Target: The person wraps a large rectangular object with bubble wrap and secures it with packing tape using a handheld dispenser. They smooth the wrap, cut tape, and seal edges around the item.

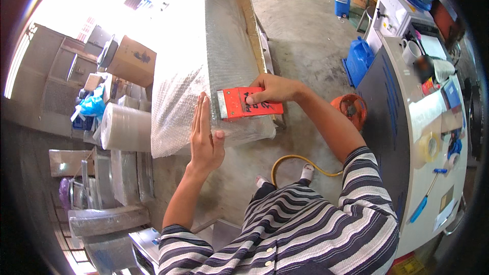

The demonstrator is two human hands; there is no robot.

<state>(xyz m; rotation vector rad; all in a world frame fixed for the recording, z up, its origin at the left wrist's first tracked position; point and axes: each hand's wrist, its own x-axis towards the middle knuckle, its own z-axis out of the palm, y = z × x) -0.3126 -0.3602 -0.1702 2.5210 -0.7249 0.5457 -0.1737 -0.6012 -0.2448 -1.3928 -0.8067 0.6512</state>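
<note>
Possibly, the metal front edge (222, 105) of the red tool (239, 104), at the centre of the frame, could have nicked the left hand (205, 145), since its straightened fingers lay just beside that edge, unclenched and grasping nothing. The right hand (272, 90) gripped the tool with its thumb on top; a push too hard or slanted might have snagged or torn the bubble wrap (181, 89). Loose wrap near the lower left corner could also have slipped out of line if nothing steadied it. In the lower middle, the yellow hose (293, 156) curved close to the feet (307, 172), so a careless step might have caught it. The right fingers beneath the tool were mostly hidden, and whether the left palm pressed the wrap or merely hovered could not be told. What lay inside the wrapping was unclear, its far end ran off the top, and glare washed out the upper left.
</note>
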